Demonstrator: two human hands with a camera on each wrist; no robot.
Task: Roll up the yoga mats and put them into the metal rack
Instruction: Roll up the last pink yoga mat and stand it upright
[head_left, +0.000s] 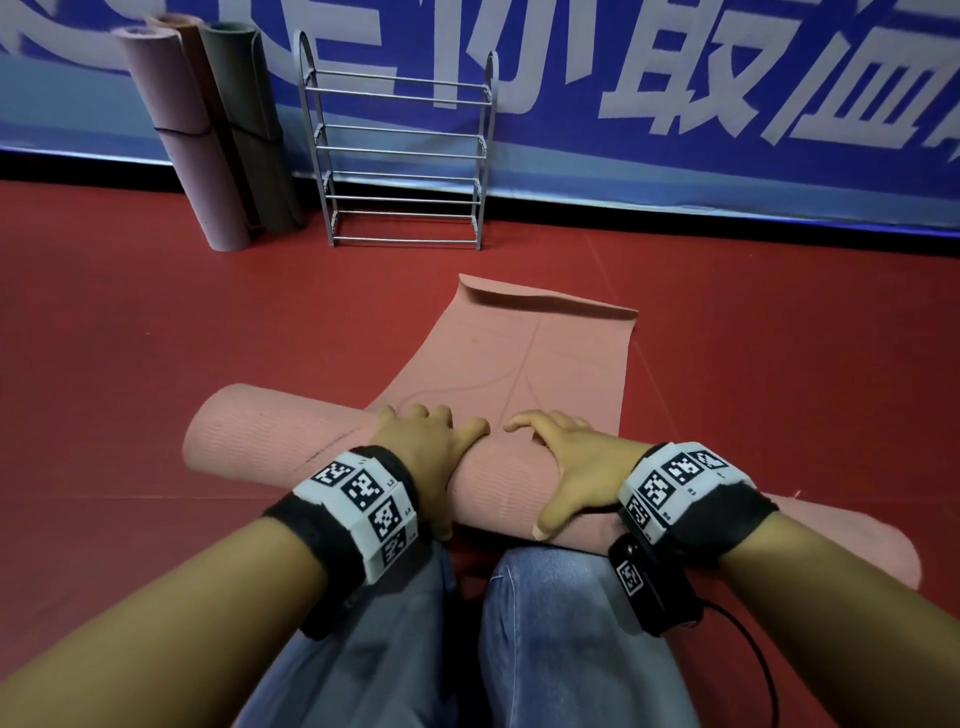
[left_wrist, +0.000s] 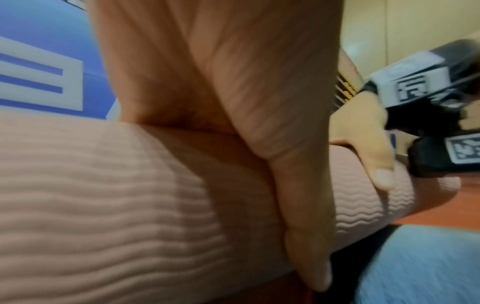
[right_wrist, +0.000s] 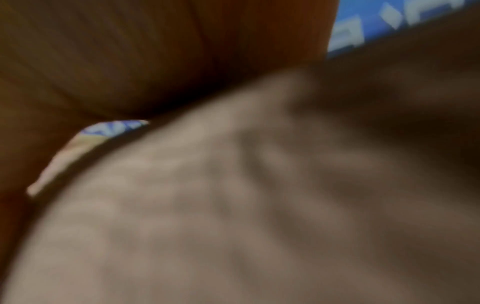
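Head view: salmon-pink ribbed yoga mat (head_left: 291, 441), mostly rolled into a thick tube, lies crosswise on red floor (head_left: 130, 338) just ahead of the person's blue-jeaned knees (head_left: 545, 623). Unrolled tail stretches flat toward the wall, far edge slightly curled. Left hand (head_left: 431, 452) sits on top of the roll, fingers curled over its far side, thumb down the near side. Right hand (head_left: 566, 467) likewise grips the roll, fingers spread over the top, thumb pressed on the near face. Hands near each other, not touching. Grey metal wire rack (head_left: 405, 150) stands upright against blue banner wall (head_left: 675, 78), holding no mats. Three rolled mats, pink, brown and grey-green (head_left: 208, 130), lean just left of it. Right wrist view blurred.
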